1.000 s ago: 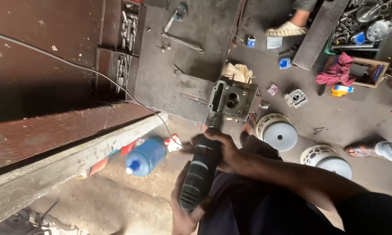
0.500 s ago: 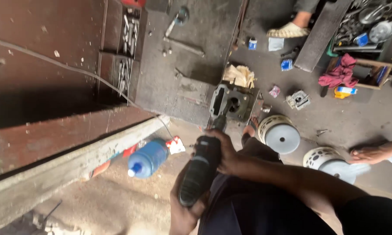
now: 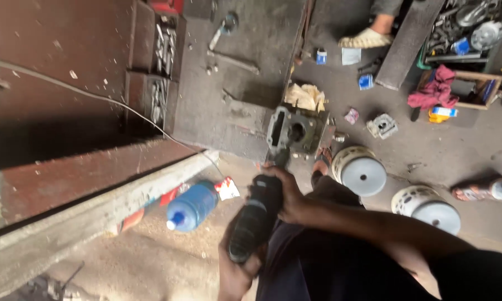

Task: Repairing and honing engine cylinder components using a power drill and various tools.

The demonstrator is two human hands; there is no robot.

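I grip a dark power tool (image 3: 256, 217) with both hands. My right hand (image 3: 284, 192) wraps its front end, and my left hand (image 3: 234, 273) holds its rear handle at the bottom of the view. The tool's nose points up toward a grey metal engine block (image 3: 295, 131) lying on the floor beside a steel plate (image 3: 234, 72). A thin cable (image 3: 95, 97) runs across the brown surface at left toward the tool.
A blue plastic bottle (image 3: 192, 206) lies by a concrete ledge (image 3: 84, 223). Two round white perforated drums (image 3: 359, 170) (image 3: 429, 209) stand at right. A yellow rag (image 3: 305, 97), small parts, a red cloth (image 3: 435, 89), a wooden box and other people's sandalled feet (image 3: 368, 36) lie beyond.
The view has shifted slightly. My hands and the tool stay in nearly the same hold, the tool drawn a little lower. A person's foot at the right has moved.
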